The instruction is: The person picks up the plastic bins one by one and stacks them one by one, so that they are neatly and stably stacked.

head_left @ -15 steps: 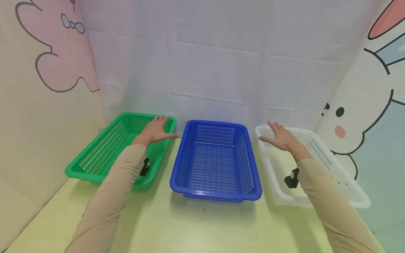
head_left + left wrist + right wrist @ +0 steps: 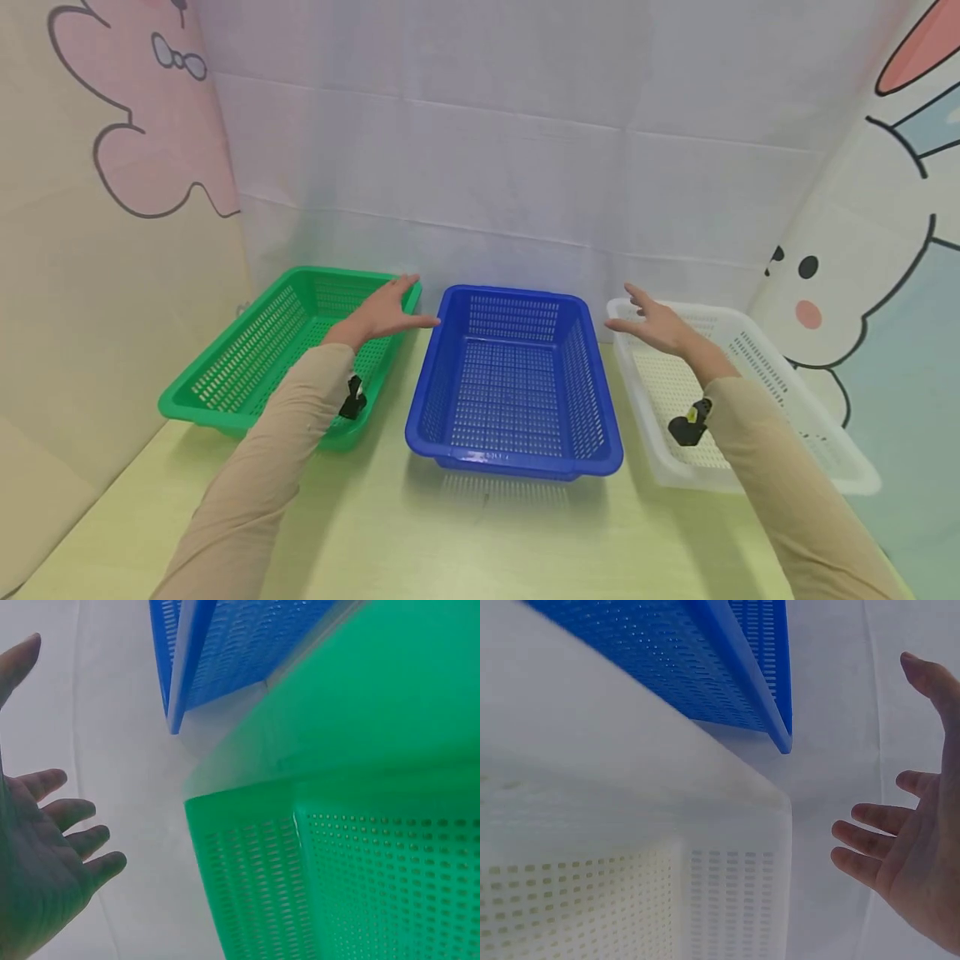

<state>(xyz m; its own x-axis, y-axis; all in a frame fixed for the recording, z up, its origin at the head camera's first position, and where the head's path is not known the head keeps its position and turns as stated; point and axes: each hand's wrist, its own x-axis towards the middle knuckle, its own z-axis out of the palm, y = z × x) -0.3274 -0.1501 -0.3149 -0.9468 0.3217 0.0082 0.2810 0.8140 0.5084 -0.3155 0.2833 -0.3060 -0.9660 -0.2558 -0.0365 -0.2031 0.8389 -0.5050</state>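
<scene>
My left hand (image 2: 381,313) hovers over the inner edge of a green plastic basket (image 2: 225,350), its thumb stretched toward a blue basket (image 2: 513,467). My right hand (image 2: 660,327) is held above the near-left side of a white basket (image 2: 651,454), thumb also toward the blue one. In the left wrist view the left hand (image 2: 45,862) has spread fingers and nothing in it. The right wrist view has the right hand (image 2: 922,847) likewise spread, holding nothing. All three baskets have slotted walls, and no objects show inside the blue one.
The baskets stand side by side on a pale yellow-green table (image 2: 480,550). Behind them hangs a white cloth (image 2: 510,183), with cartoon prints on both side walls. Small black devices (image 2: 688,425) are at both wrists.
Both hands have shifted a little inward, toward the blue basket; the left hand has moved right and the right hand slightly left. The baskets have stayed in place.
</scene>
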